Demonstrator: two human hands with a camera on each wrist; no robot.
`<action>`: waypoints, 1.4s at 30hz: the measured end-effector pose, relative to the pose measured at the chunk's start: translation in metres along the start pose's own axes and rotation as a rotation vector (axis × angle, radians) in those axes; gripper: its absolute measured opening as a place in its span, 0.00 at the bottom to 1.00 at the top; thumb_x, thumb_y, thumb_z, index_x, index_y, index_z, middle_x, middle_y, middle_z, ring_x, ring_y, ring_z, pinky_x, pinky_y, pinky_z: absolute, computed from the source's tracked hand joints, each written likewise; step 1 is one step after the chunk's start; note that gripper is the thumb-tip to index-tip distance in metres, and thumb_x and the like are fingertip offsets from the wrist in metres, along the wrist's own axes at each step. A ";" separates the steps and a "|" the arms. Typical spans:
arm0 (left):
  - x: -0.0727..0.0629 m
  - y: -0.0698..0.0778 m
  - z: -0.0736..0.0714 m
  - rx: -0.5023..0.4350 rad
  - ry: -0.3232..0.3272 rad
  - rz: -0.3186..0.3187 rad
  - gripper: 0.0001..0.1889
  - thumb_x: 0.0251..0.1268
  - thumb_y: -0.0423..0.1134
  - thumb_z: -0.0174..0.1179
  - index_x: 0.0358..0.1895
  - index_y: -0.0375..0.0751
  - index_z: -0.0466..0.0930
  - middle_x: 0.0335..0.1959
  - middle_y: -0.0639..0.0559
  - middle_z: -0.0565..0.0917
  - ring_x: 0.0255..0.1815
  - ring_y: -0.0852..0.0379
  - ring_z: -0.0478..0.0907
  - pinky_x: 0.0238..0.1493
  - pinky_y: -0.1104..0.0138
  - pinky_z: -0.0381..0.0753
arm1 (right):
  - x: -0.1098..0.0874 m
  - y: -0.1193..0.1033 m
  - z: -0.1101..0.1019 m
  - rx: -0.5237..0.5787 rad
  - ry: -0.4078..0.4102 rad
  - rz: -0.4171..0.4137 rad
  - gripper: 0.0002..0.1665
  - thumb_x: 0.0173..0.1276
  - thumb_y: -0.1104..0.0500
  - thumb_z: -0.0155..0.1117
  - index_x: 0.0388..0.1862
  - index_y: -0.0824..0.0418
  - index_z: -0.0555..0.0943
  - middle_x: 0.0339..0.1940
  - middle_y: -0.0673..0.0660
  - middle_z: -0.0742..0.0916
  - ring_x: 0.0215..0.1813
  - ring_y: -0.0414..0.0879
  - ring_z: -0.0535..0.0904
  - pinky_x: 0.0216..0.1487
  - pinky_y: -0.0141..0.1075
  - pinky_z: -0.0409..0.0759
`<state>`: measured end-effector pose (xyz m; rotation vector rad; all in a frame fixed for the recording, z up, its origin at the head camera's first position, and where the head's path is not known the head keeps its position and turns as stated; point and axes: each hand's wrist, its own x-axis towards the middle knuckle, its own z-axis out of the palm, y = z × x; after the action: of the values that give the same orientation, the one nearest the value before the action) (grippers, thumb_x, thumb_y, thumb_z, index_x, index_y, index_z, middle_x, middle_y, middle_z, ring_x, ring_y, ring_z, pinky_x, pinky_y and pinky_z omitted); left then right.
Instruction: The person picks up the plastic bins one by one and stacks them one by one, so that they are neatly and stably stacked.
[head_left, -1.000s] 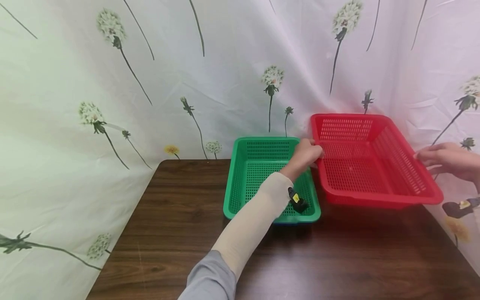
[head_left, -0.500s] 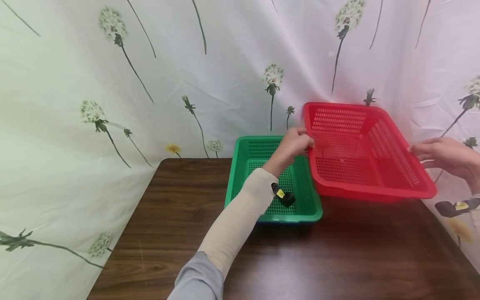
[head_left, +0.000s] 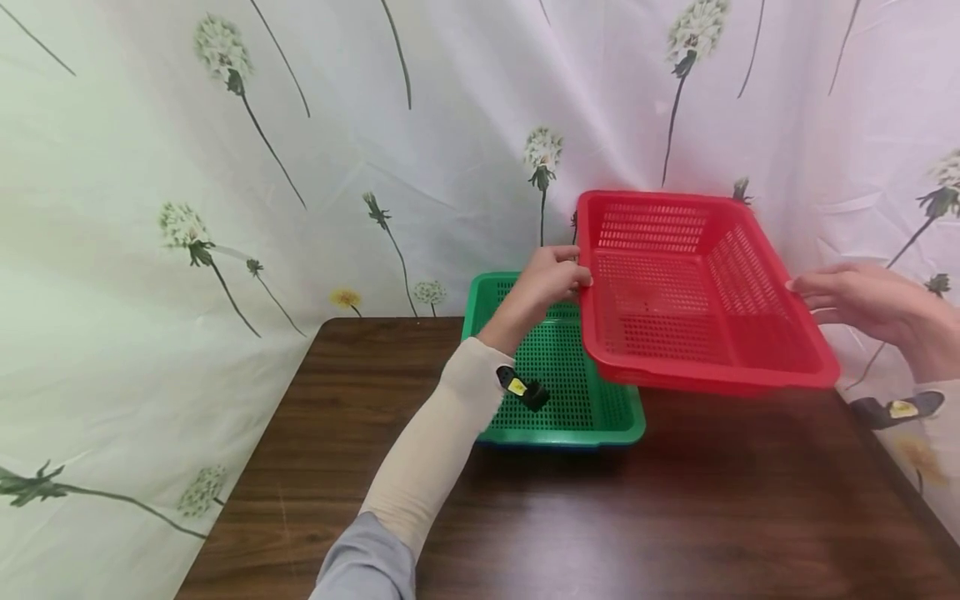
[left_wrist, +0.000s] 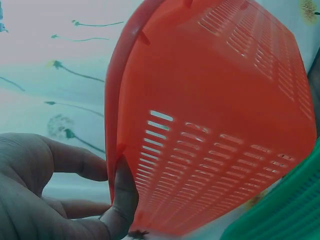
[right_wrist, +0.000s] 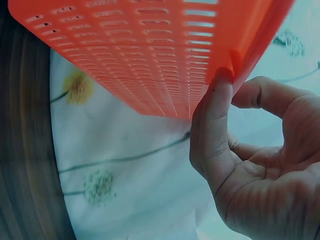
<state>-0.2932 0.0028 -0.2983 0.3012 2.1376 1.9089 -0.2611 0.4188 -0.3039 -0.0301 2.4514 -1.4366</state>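
Note:
A red slotted plastic basket (head_left: 660,308) hangs in the air above the table, its open top tilted toward me. My left hand (head_left: 546,283) pinches its left rim; in the left wrist view the fingers (left_wrist: 125,195) and thumb close on the rim from both sides. On the opposite side my right hand (head_left: 862,304) pinches the right rim, as the right wrist view of the hand (right_wrist: 255,150) also shows. Below and to the left, a green basket (head_left: 555,375) stands on the table, partly hidden by my left forearm and the red basket. A blue edge shows under its front rim.
The dark wooden table (head_left: 360,400) extends to the left and front of the green basket. Behind it hangs a white cloth (head_left: 360,150) printed with dandelions, close to the red basket's far side.
Both hands have carried the red basket left and upward, so it now overlaps the green basket's right part in the head view. The green basket has stayed in place.

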 end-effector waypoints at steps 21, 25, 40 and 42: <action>-0.039 0.002 -0.080 -0.022 0.060 0.055 0.30 0.74 0.28 0.57 0.79 0.35 0.70 0.60 0.30 0.82 0.38 0.54 0.86 0.41 0.70 0.90 | 0.014 -0.061 0.060 0.064 -0.045 -0.048 0.12 0.85 0.55 0.55 0.46 0.45 0.87 0.37 0.42 0.90 0.42 0.39 0.89 0.47 0.33 0.90; -0.047 0.001 -0.095 0.021 0.073 0.072 0.30 0.74 0.30 0.59 0.79 0.37 0.71 0.60 0.33 0.84 0.42 0.53 0.87 0.46 0.67 0.91 | 0.016 -0.070 0.071 0.034 -0.037 -0.066 0.15 0.84 0.53 0.57 0.58 0.59 0.84 0.37 0.42 0.90 0.43 0.40 0.90 0.47 0.34 0.90; -0.073 -0.006 -0.128 0.083 0.102 0.064 0.32 0.73 0.31 0.60 0.80 0.39 0.69 0.63 0.33 0.82 0.46 0.51 0.87 0.47 0.66 0.92 | 0.022 -0.092 0.109 0.019 -0.047 -0.103 0.28 0.83 0.56 0.60 0.69 0.77 0.74 0.39 0.48 0.91 0.43 0.44 0.90 0.45 0.38 0.92; -0.075 -0.008 -0.131 0.092 0.107 0.054 0.32 0.73 0.30 0.59 0.80 0.38 0.69 0.63 0.31 0.81 0.44 0.53 0.87 0.46 0.67 0.91 | 0.023 -0.094 0.113 0.002 -0.054 -0.106 0.29 0.83 0.55 0.60 0.70 0.77 0.73 0.40 0.48 0.91 0.44 0.44 0.90 0.46 0.39 0.92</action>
<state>-0.2647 -0.1450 -0.2884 0.2833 2.3131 1.8993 -0.2649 0.2719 -0.2810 -0.1981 2.4370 -1.4616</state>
